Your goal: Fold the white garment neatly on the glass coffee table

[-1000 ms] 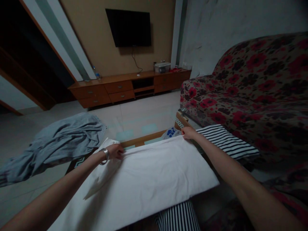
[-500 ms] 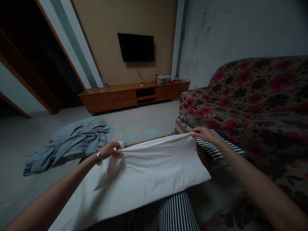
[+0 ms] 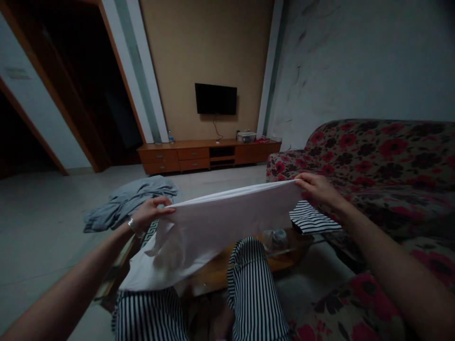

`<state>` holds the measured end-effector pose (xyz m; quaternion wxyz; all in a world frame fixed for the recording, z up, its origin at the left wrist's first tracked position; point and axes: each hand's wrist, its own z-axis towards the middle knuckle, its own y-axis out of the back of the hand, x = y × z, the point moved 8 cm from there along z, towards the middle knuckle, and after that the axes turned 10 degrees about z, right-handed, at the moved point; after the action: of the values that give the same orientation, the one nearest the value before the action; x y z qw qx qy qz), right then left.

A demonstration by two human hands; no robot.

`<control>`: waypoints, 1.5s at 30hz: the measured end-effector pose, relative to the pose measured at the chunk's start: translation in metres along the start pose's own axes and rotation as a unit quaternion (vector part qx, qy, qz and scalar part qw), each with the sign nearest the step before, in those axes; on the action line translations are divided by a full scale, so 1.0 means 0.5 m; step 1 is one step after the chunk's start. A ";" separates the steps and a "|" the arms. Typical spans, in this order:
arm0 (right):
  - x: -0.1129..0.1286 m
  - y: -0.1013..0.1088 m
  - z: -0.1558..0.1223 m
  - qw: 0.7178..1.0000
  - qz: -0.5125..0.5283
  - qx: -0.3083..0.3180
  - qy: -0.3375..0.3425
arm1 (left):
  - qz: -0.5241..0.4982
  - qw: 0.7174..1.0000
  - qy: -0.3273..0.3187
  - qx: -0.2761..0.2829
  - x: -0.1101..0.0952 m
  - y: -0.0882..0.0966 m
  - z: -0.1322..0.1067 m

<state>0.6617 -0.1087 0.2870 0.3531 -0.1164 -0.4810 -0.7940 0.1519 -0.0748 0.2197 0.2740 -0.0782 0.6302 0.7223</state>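
A white cloth (image 3: 227, 218) is stretched between my two hands above a low glass-topped table, its upper edge pulled almost straight. My left hand (image 3: 149, 213), with a silver bracelet at the wrist, pinches the upper left corner. At the upper right corner, my right hand (image 3: 316, 189) pinches the edge between thumb and fingers. The lower left part of the cloth droops towards my striped trouser leg (image 3: 149, 315). Folds hide the cloth's exact shape, and it covers much of the table.
A black-and-white striped cloth (image 3: 313, 218) lies on the table's right side. Grey fabric (image 3: 131, 203) is heaped beyond my left hand. A floral sofa (image 3: 384, 156) stands on the right. Along the far wall runs a wooden cabinet (image 3: 159, 158) below a television (image 3: 216, 99).
Both hands have lifted the white cloth, so its lower edge has risen off my lap on the right, showing my knee and the table. The view has tilted upward.
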 end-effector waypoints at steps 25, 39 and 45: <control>0.245 0.103 -0.126 0.997 0.058 -0.032 0.043 | -0.227 0.965 0.072 -0.109 -0.010 0.141 -0.208; 0.274 0.098 -0.152 0.990 -0.055 -0.019 0.128 | 0.145 0.980 -0.089 -0.108 -0.066 0.132 -0.201; 0.299 0.136 -0.192 0.995 -0.036 -0.040 0.089 | 0.029 0.987 -0.069 -0.143 -0.072 0.181 -0.272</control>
<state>0.6139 -0.2765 0.3628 0.3606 -0.0419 -0.4193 -0.8321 0.1059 -0.2200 0.2884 0.2816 -0.0486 0.5018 0.8164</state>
